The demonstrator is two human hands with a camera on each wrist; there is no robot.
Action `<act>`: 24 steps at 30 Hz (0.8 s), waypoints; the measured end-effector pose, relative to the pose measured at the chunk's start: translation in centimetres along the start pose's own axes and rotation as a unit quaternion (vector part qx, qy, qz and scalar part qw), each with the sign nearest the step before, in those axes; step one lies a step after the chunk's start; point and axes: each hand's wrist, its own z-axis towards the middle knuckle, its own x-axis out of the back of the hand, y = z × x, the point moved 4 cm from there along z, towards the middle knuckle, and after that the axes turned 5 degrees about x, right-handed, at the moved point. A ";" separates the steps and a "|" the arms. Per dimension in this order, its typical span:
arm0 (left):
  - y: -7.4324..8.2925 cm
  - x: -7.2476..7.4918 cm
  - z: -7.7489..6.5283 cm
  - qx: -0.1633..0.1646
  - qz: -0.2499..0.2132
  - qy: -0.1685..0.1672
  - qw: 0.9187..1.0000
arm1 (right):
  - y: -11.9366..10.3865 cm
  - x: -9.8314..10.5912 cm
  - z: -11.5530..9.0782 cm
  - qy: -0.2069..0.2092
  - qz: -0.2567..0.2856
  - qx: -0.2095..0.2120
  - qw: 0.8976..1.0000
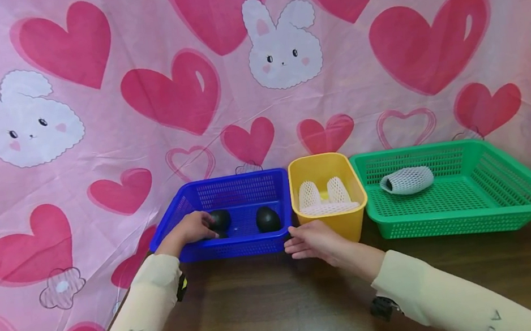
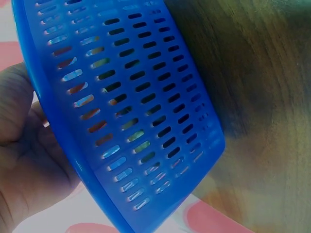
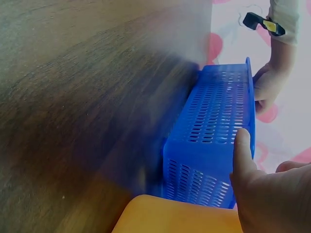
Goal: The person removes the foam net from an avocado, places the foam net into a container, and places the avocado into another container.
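In the blue basket [image 1: 239, 248] lie dark, rounded fruits that look like avocados. My left hand [image 1: 191, 228] reaches over the basket's left front rim, thumb and fingers curled around an avocado [image 1: 221, 219] on the left. Another avocado [image 1: 268, 219] sits apart on the right side. The left wrist view shows the palm beyond the basket wall [image 2: 141, 92], with the fingertips hidden. My right hand [image 1: 319, 242] holds nothing; its fingers extend toward the basket's front right corner, the thumb right at the rim in the right wrist view.
A yellow bin [image 1: 324, 161] stands right of the blue basket, with white foam net sleeves [image 1: 337, 190] inside. Further right is a green basket [image 1: 459, 222] holding a foam net sleeve [image 1: 409, 180] with something dark at its end. All stand on a brown wooden table [image 1: 267, 314] before a pink heart-patterned cloth [image 1: 245, 100].
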 end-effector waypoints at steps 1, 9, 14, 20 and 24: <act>0.1 0.0 0.0 -0.002 -0.002 0.000 1.000 | -0.1 0.1 -0.1 -0.002 -0.003 -0.001 1.000; 0.4 0.4 0.0 -0.016 -0.048 0.012 0.999 | -1.6 1.0 -1.3 -0.033 -0.035 0.010 0.999; 0.9 0.9 -0.1 -0.043 -0.073 0.045 0.995 | -3.0 1.8 -1.7 -0.039 -0.020 0.016 0.999; 2.0 1.2 -0.5 -0.059 -0.102 0.068 0.991 | -4.8 3.1 -2.2 -0.030 -0.015 0.026 0.999; 3.0 1.2 -0.7 -0.067 -0.130 0.073 0.987 | -5.8 4.3 -2.6 -0.032 -0.018 0.041 0.998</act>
